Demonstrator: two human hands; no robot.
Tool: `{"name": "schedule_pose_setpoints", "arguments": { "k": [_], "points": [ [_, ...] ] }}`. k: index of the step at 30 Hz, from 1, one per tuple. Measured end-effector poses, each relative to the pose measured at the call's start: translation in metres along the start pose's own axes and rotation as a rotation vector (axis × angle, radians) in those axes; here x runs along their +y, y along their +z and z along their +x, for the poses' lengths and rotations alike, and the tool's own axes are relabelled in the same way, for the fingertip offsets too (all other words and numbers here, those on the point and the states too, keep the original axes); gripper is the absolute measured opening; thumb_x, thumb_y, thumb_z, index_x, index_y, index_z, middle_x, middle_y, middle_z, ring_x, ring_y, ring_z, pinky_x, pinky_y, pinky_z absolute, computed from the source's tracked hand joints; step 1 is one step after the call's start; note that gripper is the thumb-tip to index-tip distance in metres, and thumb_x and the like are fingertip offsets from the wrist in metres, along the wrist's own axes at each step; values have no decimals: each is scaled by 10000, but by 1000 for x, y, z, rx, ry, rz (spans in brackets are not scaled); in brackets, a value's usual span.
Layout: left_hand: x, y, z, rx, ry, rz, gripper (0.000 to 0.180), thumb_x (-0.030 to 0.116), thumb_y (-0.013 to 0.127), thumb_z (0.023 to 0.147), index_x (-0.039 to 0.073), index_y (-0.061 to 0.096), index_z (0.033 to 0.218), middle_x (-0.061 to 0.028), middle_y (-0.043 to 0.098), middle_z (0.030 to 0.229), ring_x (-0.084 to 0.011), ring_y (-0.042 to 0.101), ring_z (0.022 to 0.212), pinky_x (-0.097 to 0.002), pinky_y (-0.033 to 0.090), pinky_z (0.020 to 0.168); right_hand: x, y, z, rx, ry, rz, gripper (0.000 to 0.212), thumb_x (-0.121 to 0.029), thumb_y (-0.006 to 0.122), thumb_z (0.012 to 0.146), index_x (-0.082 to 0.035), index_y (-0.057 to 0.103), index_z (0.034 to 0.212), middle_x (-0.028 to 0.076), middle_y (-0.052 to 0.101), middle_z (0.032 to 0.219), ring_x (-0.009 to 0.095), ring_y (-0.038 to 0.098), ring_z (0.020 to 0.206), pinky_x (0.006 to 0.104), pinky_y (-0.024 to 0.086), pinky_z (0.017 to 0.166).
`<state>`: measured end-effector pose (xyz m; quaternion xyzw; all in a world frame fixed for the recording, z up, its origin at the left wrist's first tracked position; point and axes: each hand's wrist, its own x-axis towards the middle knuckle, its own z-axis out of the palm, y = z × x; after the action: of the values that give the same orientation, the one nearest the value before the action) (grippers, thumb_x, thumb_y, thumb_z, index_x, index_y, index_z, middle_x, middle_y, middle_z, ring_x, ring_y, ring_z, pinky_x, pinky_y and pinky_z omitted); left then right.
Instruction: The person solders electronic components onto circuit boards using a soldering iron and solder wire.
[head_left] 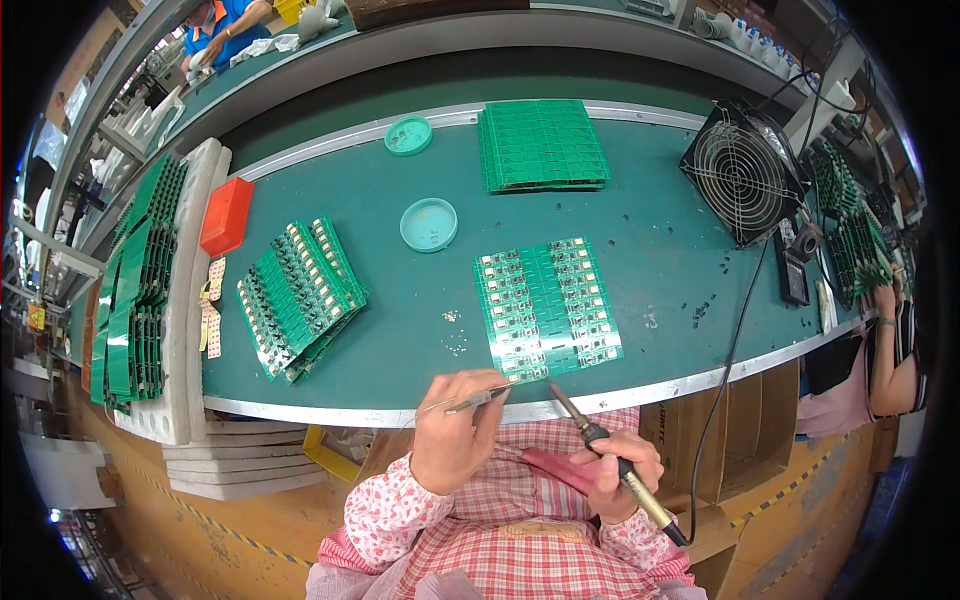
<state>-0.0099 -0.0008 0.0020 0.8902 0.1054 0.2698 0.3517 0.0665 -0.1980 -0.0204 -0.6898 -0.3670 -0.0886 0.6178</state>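
My left hand point(455, 420) is closed on a pair of metal tweezers point(478, 398), whose tips point at the near edge of a green circuit board panel point(548, 310). In my right hand point(622, 470) is a soldering iron point(592, 433), its dark tip just off the panel's near edge. Whether the tip touches the board I cannot tell. The panel lies flat in front of me, with two columns of small white and black parts. A thin wire seems to trail from my left hand, too fine to make out surely.
Left stands a stack of populated boards point(300, 298); a stack of green panels point(545, 145) lies at the back. Two round green dishes point(429, 225), a red box point(226, 216) and a fan point(742, 175) are on the bench. The iron's black cord point(727, 370) runs up right. Tiny loose parts are scattered about.
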Motion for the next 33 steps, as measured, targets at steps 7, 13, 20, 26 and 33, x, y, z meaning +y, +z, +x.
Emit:
{"name": "schedule_pose_setpoints", "arguments": {
  "k": [7, 13, 20, 26, 33],
  "points": [
    [-1, 0, 0, 3, -8, 3, 229, -56, 701, 827, 26, 648, 1033, -118, 701, 999, -300, 652, 860, -369, 509, 755, 7, -15, 0, 61, 22, -70, 162, -177, 595, 956, -19, 599, 993, 63, 682, 614, 181, 678, 547, 297, 527, 542],
    [0, -11, 1, -54, -203, -146, 161, -42, 678, 868, 3, 649, 1020, -129, 700, 994, -246, 691, 914, -327, 533, 828, 10, -21, 18, 67, -50, -238, 158, -75, 625, 920, -4, 641, 1060, 98, 701, 725, 236, 677, 640, 328, 529, 598],
    [-5, -5, -7, -2, -153, -213, 225, -41, 654, 880, -27, 610, 1100, -178, 686, 1144, -291, 684, 1017, -356, 540, 869, 24, -11, 54, -52, -46, -757, 316, -42, 693, 857, -53, 659, 1171, 128, 715, 1011, 331, 633, 1135, 502, 387, 1072],
    [-3, -8, -5, -44, -191, -273, 181, -29, 617, 918, -50, 592, 1096, -193, 660, 1229, -299, 688, 1054, -365, 548, 912, 19, 0, 51, -28, 34, -663, 357, -73, 721, 847, -46, 621, 1188, 109, 711, 1035, 288, 653, 1079, 529, 337, 1112],
    [-9, -10, -8, -68, -141, -244, 204, -23, 630, 901, -36, 605, 1103, -180, 666, 1215, -328, 672, 1055, -383, 540, 890, 17, 11, 58, 9, 155, -588, 426, -118, 739, 842, -35, 565, 1221, 73, 693, 1037, 254, 639, 1035, 529, 290, 1128]
  ]
}}
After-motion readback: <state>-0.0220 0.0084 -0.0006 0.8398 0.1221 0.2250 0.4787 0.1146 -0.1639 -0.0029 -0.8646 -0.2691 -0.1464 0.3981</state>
